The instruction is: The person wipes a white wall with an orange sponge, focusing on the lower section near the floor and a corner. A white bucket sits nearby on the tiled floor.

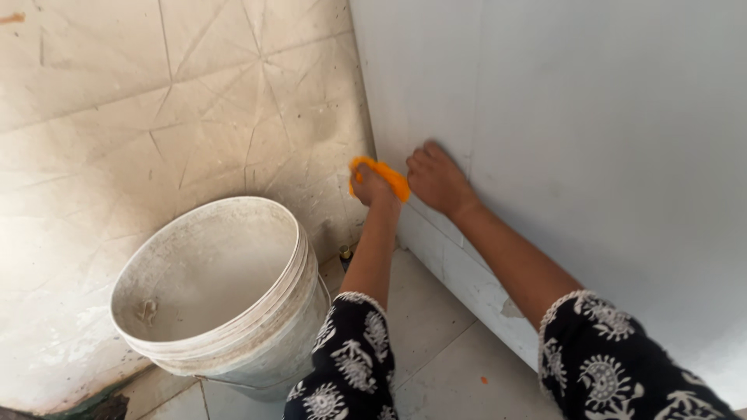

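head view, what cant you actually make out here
- Left hand: its fingers are mostly hidden by the orange cloth it clutches at the wall corner.
- Small dark object on the floor: half hidden behind the left forearm, too small to identify.
- White bucket: its base is cut off by the patterned sleeve and the bottom edge.
- Right hand: its palm lies flat against the grey wall, unseen.

Left fingers mostly hidden under orange cloth; both patterned sleeves cut off by bottom edge; white bucket base hidden behind left sleeve; small object beside bucket too small to tell.
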